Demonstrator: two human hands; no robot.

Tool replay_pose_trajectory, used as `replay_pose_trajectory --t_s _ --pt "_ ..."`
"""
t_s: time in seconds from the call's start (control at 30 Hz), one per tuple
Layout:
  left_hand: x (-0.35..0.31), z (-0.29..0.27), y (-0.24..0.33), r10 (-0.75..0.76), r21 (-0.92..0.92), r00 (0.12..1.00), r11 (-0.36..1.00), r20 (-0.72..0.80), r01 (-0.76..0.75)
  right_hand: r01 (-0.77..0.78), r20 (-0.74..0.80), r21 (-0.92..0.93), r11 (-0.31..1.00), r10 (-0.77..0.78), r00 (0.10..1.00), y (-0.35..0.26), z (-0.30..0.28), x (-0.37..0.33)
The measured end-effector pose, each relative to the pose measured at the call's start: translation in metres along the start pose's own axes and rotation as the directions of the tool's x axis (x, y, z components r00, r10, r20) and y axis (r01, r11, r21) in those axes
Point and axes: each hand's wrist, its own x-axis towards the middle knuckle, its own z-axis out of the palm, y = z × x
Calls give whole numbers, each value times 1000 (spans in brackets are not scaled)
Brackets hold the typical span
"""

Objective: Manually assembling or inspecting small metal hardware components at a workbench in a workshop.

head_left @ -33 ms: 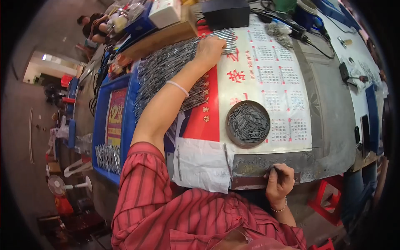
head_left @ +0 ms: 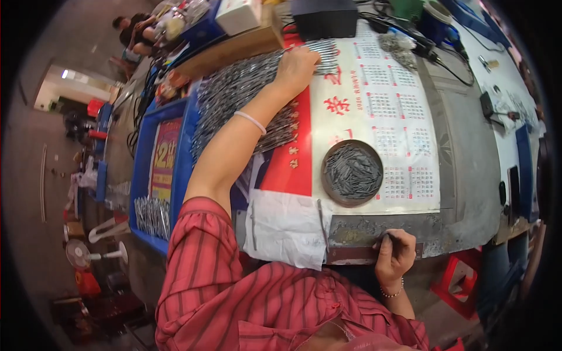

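My left hand (head_left: 297,67) is bent over the far end of a wide bed of slim silver metal rods (head_left: 234,96). Its fingertips are closed and hidden behind the knuckles, so what they hold does not show. At the table's near edge my right hand (head_left: 396,253) is closed, thumb against bent fingers. Something dark shows at its fingertips, too small to name. Between the hands stands a round tin (head_left: 351,202) filled with short dark grey pins (head_left: 351,169). A white paper sheet (head_left: 284,228) bears two thin dark rods, one along each side.
A calendar sheet (head_left: 404,152) covers the tabletop. At left lies a blue tray (head_left: 140,169) with more metal rods (head_left: 152,217). A wooden block (head_left: 234,50) and a black box (head_left: 325,20) stand at the back. A red stool (head_left: 456,281) is at right; another person (head_left: 134,35) sits far left.
The whole picture has shifted slightly. Both hands keep nearly the same places and poses.
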Motion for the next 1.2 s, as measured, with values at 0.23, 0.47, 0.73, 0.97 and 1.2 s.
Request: replay_pose_trajectory --t_s 0.23,0.47,0.73,0.97,1.2 --pt "-102 -147 14 54 -75 985 995 -163 -67 -76 -129 -173 982 54 990 -2 6 -7" --pt "-330 -303 27 -617 -4 783 786 -82 618 -20 -35 -262 965 11 999 1 8 -4" --pt "-462 -309 0 -884 223 467 462 32 859 14 -16 -375 927 -21 1000 11 6 1" --pt "-454 -294 -17 -926 403 314 374 208 835 7 12 -352 936 -3 1000 8 16 -2" --pt "-456 -297 -33 -874 253 410 471 261 845 71 129 -409 910 -19 991 6 7 23"
